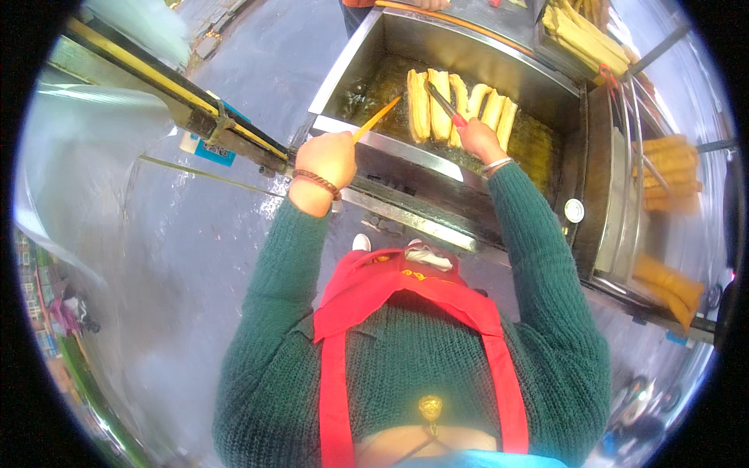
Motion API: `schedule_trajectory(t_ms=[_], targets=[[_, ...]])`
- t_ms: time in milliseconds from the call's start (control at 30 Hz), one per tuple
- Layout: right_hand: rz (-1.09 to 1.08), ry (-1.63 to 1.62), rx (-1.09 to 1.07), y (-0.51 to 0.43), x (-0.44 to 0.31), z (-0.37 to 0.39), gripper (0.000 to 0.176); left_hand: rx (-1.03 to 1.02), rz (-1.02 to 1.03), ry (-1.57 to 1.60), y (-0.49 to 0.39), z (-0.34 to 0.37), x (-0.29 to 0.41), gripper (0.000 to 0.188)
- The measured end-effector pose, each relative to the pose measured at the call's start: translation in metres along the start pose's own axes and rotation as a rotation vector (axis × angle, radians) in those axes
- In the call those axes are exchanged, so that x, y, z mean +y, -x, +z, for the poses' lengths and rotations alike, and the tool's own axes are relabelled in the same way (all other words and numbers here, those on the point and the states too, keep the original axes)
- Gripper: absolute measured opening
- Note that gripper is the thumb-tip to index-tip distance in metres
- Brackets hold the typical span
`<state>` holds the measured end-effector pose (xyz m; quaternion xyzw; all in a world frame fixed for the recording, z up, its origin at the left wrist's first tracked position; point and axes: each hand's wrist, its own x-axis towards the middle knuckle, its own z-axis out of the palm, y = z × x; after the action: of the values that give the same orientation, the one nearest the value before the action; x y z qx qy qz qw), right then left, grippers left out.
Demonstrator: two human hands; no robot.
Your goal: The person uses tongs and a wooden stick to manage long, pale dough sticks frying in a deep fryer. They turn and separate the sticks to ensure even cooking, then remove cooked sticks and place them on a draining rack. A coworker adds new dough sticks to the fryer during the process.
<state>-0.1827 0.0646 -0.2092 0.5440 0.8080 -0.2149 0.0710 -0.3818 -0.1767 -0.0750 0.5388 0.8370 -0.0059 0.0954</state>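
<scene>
A long yellowish stick [377,120], perhaps cooking chopsticks, is gripped in my left hand [325,161] above the near-left edge of a metal frying vat [474,44]. Its tip points at the leftmost of several golden fried dough sticks [419,108] lying side by side in the oil [541,149]. My right hand [481,140] is closed around the red handle of dark-tipped tongs [445,104]. The tongs' tip meets the second dough stick from the left; whether it pinches it is hidden. My right hand covers the lower ends of some dough sticks.
On the right, a metal rack [623,175] stands beside stacked fried dough sticks [670,169]. More lie in a tray [585,38] at the far right. A round dial [574,210] sits by the vat's right side. A yellow-and-black bar [175,88] slants in from the left. Another person's hand [426,4] shows beyond the vat.
</scene>
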Motion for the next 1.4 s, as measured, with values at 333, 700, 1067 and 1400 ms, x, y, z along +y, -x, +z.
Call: schedule_trajectory(t_ms=[333,700,1067,1400], targets=[[-0.033,0.052,-0.018,-0.015,-0.03,0.023,0.042,-0.039,0.06,0.044,-0.02,0.011,-0.031,0.018],[-0.032,-0.003,0.045,-0.021,-0.038,0.023,0.05,-0.017,0.07,0.067,-0.028,0.015,-0.048,0.017],[0.03,0.092,-0.054,0.047,-0.01,-0.015,0.05,0.009,0.096,0.058,-0.009,0.01,-0.058,0.015],[0.06,0.026,-0.067,0.04,-0.009,0.0,0.046,0.04,0.125,0.023,-0.006,0.01,-0.05,0.015]])
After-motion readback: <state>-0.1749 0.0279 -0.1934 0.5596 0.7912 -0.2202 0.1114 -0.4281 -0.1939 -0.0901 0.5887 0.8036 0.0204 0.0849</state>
